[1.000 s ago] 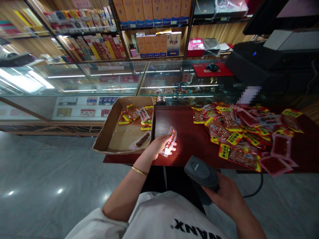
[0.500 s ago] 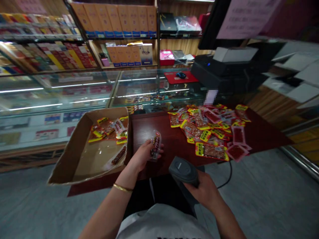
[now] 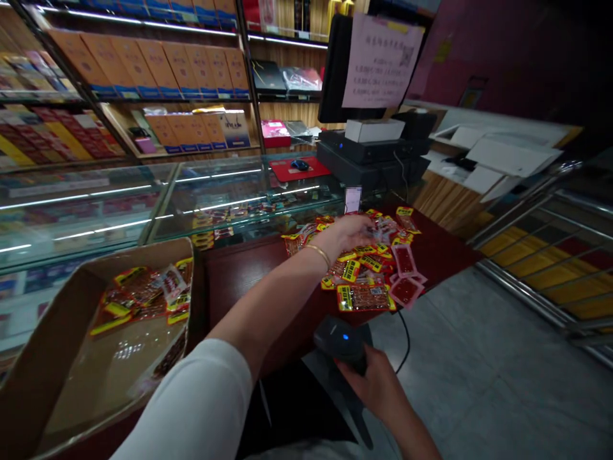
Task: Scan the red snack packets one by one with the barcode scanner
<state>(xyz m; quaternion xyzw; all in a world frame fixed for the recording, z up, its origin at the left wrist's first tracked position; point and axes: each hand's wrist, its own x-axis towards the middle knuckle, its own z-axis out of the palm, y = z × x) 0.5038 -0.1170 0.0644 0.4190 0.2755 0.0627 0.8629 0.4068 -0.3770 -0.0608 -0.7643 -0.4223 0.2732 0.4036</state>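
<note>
My left hand reaches across the counter to a pile of red-and-yellow snack packets. Its blurred fingertips are beside a clear plastic packet; whether they grip it I cannot tell. My right hand is wrapped around the grip of a dark barcode scanner, which shows a small blue light. At the pile's right edge lie clear packets with dark red contents. A cardboard box at the left holds more red-and-yellow packets and a packet of something dark brown.
A glass display counter runs behind the dark red tabletop. Farther back are a mouse on a red mat and a monitor. A black cable hangs near the scanner. Metal rails stand at the right.
My left hand has moved right from near the box, where it held a small snack packet, to the pile. The view has turned right. The scanner stays in my right hand, its blue light now showing.
</note>
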